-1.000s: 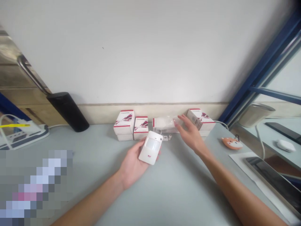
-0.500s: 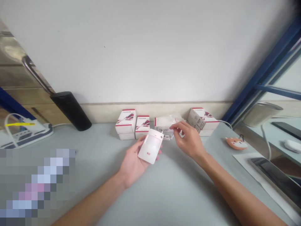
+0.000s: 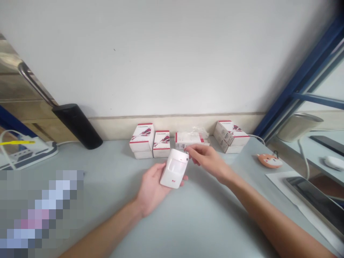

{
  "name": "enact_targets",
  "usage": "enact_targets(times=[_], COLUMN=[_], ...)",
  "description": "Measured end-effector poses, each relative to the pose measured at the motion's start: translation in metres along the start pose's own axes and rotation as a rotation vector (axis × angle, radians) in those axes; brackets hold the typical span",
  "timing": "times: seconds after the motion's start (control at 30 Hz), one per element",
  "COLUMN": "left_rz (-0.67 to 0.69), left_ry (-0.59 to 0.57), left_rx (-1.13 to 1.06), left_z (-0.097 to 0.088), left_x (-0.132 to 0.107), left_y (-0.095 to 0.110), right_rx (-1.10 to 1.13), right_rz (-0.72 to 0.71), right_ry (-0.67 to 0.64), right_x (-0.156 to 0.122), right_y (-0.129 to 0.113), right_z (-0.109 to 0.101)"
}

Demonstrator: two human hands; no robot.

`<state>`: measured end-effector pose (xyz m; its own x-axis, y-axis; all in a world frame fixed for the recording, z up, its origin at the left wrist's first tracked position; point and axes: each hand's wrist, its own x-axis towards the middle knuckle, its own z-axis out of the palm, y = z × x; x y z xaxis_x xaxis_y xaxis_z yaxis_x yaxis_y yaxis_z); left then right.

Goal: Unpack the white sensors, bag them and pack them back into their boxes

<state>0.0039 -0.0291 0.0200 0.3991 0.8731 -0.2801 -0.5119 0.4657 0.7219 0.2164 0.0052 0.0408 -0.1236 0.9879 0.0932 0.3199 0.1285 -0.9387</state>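
Observation:
A white motion detector (image 3: 174,169) with a glossy window and a small red logo lies tilted in my left hand (image 3: 153,186), whose fingers wrap round its back and sides. My right hand (image 3: 208,159) is at the detector's top right corner. Its thumb and fingertips pinch the short thin metal antenna (image 3: 187,152) that sticks out there; most of it is hidden by the fingers. Behind the hands, a white and red box (image 3: 188,137) lies against the wall with clear plastic wrap (image 3: 200,132) on it.
More white and red boxes stand left (image 3: 142,138) and right (image 3: 235,138) along the wall. A black cylinder (image 3: 79,125) and a power strip (image 3: 34,154) are at the left. At the right are an orange animal-faced case (image 3: 270,160) and a phone (image 3: 314,200) on white paper.
My right hand has moved left and slightly down, from beside the detector onto its antenna. The detector has turned a little in my left hand. The view has shifted slightly.

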Motion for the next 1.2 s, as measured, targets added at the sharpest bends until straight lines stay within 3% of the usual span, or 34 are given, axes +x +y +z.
enact_targets(times=[0.1,0.23,0.37,0.47,0.67,0.87,1.2], left_rz=[0.014,0.021,-0.003,-0.04,-0.058,-0.104,-0.192], left_ry=[-0.066,-0.107,-0.185,-0.241,-0.297,-0.325,-0.4], left_rx=[0.066,0.136,0.192,0.21,0.204,0.304,0.4], left_z=[0.002,0.003,0.003,0.003,0.004,0.003,-0.003], left_x=[-0.001,-0.002,-0.003,-0.003,-0.003,-0.003,0.001], left_y=[0.0,0.002,0.002,0.0,-0.001,0.003,0.014], right_rx=[0.065,0.11,0.19,0.276,0.422,0.674,0.928], right_rz=[0.065,0.058,-0.03,-0.087,-0.151,-0.104,-0.058], right_ry=[0.04,0.221,0.464,0.562,0.544,0.531,0.514], right_x=[0.0,0.002,0.009,0.016,0.021,0.022,0.022], right_y=[-0.001,-0.003,-0.001,0.004,0.009,0.01,0.024], right_z=[0.002,-0.002,-0.025,-0.046,-0.066,-0.083,-0.136])
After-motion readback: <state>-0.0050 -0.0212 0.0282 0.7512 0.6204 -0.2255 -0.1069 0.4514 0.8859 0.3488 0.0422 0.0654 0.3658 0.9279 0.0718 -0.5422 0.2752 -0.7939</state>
